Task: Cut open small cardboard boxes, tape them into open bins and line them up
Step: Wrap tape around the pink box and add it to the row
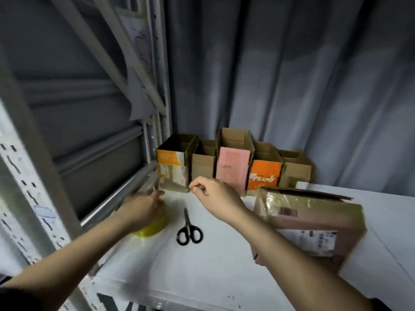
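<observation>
head view: one camera, looking down at a white tabletop (224,265)
left hand (143,207): rests on top of a yellow-tinted roll of clear packing tape (152,227) at the table's left edge; fingers curled over the roll, gripping it, somewhat blurred
right hand (215,196): raised above the table, just in front of the bins; thumb and forefinger pinched together; whether they hold a strip of tape, cannot tell
bins: five open-topped small cardboard boxes (233,162) in a row against the grey curtain (292,75), sides touching; from the left, orange-and-white printed, plain brown, pink-fronted and tallest, orange-fronted, plain brown
uncut box: larger brown cardboard box wrapped in glossy tape (310,218), lying tilted on the right, shipping labels on its side, one flap raised
scissors: black-handled scissors (188,227) flat on the table between the two forearms, blades closed, tips toward the bins
left side: grey metal shelving frame (27,176) beside the table
</observation>
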